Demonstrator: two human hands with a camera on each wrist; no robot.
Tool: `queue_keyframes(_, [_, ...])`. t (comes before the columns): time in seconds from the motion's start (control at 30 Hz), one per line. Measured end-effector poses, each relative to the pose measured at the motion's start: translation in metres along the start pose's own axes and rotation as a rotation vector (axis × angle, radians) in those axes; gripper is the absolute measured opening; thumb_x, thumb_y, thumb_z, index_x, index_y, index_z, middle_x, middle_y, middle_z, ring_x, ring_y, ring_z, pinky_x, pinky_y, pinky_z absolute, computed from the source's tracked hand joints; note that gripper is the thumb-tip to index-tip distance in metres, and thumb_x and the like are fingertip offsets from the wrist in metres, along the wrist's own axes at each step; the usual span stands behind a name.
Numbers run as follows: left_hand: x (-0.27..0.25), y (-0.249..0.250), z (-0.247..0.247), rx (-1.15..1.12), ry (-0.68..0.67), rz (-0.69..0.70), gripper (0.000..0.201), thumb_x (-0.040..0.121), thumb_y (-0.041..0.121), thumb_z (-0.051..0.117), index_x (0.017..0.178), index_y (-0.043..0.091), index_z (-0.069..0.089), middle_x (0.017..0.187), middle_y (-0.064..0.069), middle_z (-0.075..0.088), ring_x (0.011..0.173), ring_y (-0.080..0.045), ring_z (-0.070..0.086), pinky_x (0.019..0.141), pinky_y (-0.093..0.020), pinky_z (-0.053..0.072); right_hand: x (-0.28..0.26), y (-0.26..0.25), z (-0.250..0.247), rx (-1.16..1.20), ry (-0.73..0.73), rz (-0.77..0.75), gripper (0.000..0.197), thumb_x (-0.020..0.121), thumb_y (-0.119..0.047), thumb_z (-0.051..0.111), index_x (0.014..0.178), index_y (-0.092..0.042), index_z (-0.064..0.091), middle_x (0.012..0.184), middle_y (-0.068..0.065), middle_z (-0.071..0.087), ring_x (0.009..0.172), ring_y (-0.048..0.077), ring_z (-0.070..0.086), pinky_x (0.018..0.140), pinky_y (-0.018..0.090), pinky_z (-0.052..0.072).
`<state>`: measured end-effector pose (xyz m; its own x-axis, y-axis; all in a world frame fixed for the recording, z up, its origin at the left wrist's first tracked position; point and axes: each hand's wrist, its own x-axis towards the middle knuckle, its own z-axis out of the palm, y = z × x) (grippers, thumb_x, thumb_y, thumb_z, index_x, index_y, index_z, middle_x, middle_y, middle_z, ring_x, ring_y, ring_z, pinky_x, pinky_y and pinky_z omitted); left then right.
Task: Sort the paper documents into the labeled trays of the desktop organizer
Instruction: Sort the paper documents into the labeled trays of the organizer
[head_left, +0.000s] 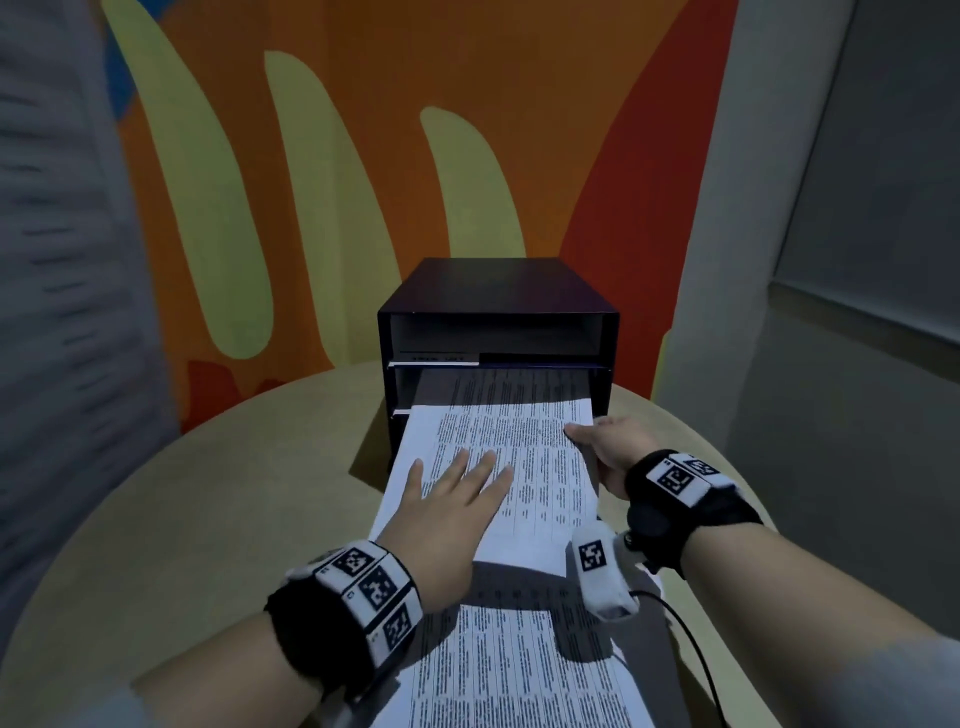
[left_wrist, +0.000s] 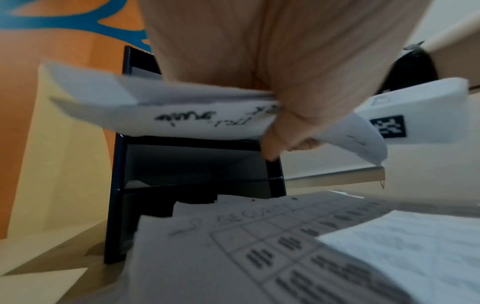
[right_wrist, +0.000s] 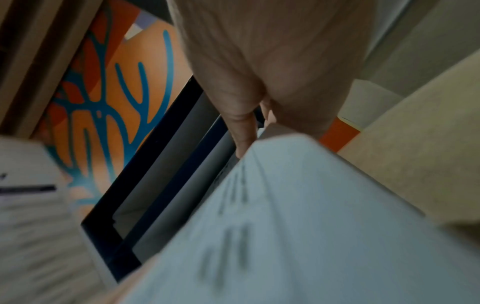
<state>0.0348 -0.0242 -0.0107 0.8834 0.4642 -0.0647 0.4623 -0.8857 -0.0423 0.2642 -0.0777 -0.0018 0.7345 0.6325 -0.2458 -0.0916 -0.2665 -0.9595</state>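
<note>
Behind everything stands a wall (head_left: 363, 156) painted orange and red with long pale yellow-green shapes; the wrist views add blue branching lines on the orange. A grey wall (head_left: 831, 260) rises at the right. I work at a round beige table (head_left: 182, 519), which carries a black desktop organizer (head_left: 493, 291) near its far edge, its open trays stacked one above another and facing me.

A printed sheet (head_left: 498, 467), covered in columns of small text, juts from the middle tray (head_left: 597, 384) toward me, its far end already inside. My left hand (head_left: 447, 514) lies on it with the fingers straight and spread, pressing it flat. My right hand (head_left: 613, 452) takes the sheet's right edge, thumb on top; the other fingers go under the paper, so I judge it a pinch. More printed paper (head_left: 519, 665) lies on the table nearer me, partly under my wrists.

A white label strip (head_left: 441, 358) sits on the front lip of the upper tray; its writing is too blurred to read. The bottom tray is hidden behind the sheet from the head view. Both wrist views are smeared: the left one shows handwriting on a page that I cannot make out, and the right one shows little but blurred paper and my thumb.
</note>
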Motion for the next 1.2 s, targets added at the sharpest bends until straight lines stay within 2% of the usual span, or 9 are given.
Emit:
queue_keyframes(0.13, [0.016, -0.003, -0.011, -0.077, 0.027, -0.070, 0.091, 0.088, -0.008, 0.044, 0.155, 0.023, -0.010, 0.162, 0.002, -0.016, 0.149, -0.017, -0.015, 0.119, -0.053, -0.005, -0.004, -0.005, 0.008, -0.384, 0.093, -0.214, 0.033, 0.083, -0.032, 0.073, 0.093, -0.003, 0.061, 0.085, 0.016, 0.070, 0.078, 0.034, 0.068, 0.075, 0.047, 0.055])
queue_keyframes(0.27, [0.035, -0.009, -0.023, -0.096, 0.040, -0.130, 0.083, 0.090, -0.006, 0.042, 0.156, 0.019, -0.003, 0.163, -0.002, -0.008, 0.150, -0.019, -0.006, 0.120, -0.053, -0.001, -0.022, -0.016, 0.013, -0.700, 0.108, -0.338, 0.041, 0.087, -0.029, 0.068, 0.114, -0.006, 0.048, 0.099, 0.010, 0.062, 0.091, 0.027, 0.061, 0.067, 0.033, 0.047])
queue_keyframes(0.47, [0.069, -0.013, -0.032, -0.078, 0.039, -0.205, 0.077, 0.093, 0.001, 0.045, 0.156, 0.015, 0.003, 0.163, -0.003, 0.003, 0.150, -0.021, 0.002, 0.119, -0.055, 0.004, -0.046, -0.022, 0.021, -1.019, 0.098, -0.546, 0.035, 0.091, -0.033, 0.059, 0.121, -0.015, 0.058, 0.142, 0.011, 0.036, 0.125, 0.030, 0.041, 0.102, 0.038, 0.040])
queue_keyframes(0.6, [0.083, -0.015, -0.039, -0.116, 0.100, -0.218, 0.066, 0.093, 0.006, 0.046, 0.153, 0.014, 0.018, 0.156, -0.003, 0.028, 0.145, -0.021, 0.022, 0.119, -0.056, 0.008, -0.057, -0.022, 0.034, -1.122, -0.006, -0.705, 0.024, 0.090, -0.039, 0.057, 0.104, -0.020, 0.062, 0.119, 0.003, 0.057, 0.115, 0.027, 0.051, 0.089, 0.037, 0.043])
queue_keyframes(0.7, [0.090, -0.020, -0.041, -0.144, 0.191, -0.187, 0.057, 0.092, 0.005, 0.047, 0.146, 0.017, 0.034, 0.146, -0.002, 0.042, 0.137, -0.021, 0.037, 0.119, -0.053, 0.012, -0.054, -0.025, 0.040, -1.068, -0.068, -0.681, 0.034, 0.091, 0.000, 0.046, 0.120, -0.014, 0.059, 0.119, 0.006, 0.062, 0.118, 0.026, 0.055, 0.089, 0.033, 0.046])
queue_keyframes(0.8, [0.093, -0.026, -0.041, -0.171, 0.342, -0.130, 0.048, 0.089, 0.003, 0.049, 0.135, 0.020, 0.045, 0.134, -0.001, 0.054, 0.125, -0.022, 0.049, 0.113, -0.044, 0.027, -0.043, -0.032, 0.041, -1.172, -0.033, -0.650, 0.054, 0.085, 0.011, 0.039, 0.134, -0.009, 0.051, 0.133, 0.011, 0.055, 0.126, 0.027, 0.049, 0.101, 0.036, 0.041])
queue_keyframes(0.87, [0.092, -0.032, -0.039, -0.236, 0.428, -0.107, 0.038, 0.086, -0.001, 0.050, 0.116, 0.023, 0.048, 0.108, 0.000, 0.063, 0.099, -0.025, 0.057, 0.090, -0.036, 0.041, -0.030, -0.034, 0.041, -1.204, -0.004, -0.617, 0.050, 0.086, 0.008, 0.040, 0.132, -0.010, 0.052, 0.129, 0.012, 0.056, 0.120, 0.031, 0.052, 0.098, 0.040, 0.043])
queue_keyframes(0.97, [0.095, -0.043, -0.035, -0.310, 0.420, -0.128, 0.031, 0.081, -0.008, 0.045, 0.091, 0.020, 0.040, 0.077, 0.001, 0.052, 0.069, -0.023, 0.050, 0.058, -0.032, 0.036, -0.015, -0.036, 0.042, -1.258, 0.012, -0.537, 0.051, 0.086, 0.007, 0.038, 0.129, -0.014, 0.053, 0.121, 0.013, 0.058, 0.112, 0.035, 0.057, 0.093, 0.042, 0.048])
queue_keyframes(1.2, [0.116, -0.060, -0.032, -0.338, 0.429, -0.178, 0.020, 0.097, 0.014, 0.045, 0.107, 0.012, 0.063, 0.103, -0.007, 0.062, 0.093, -0.029, 0.060, 0.083, -0.041, 0.051, 0.017, -0.047, 0.050, -1.207, 0.019, -0.374, 0.043, 0.090, 0.003, 0.041, 0.126, -0.013, 0.058, 0.116, 0.018, 0.062, 0.102, 0.036, 0.062, 0.083, 0.038, 0.053])
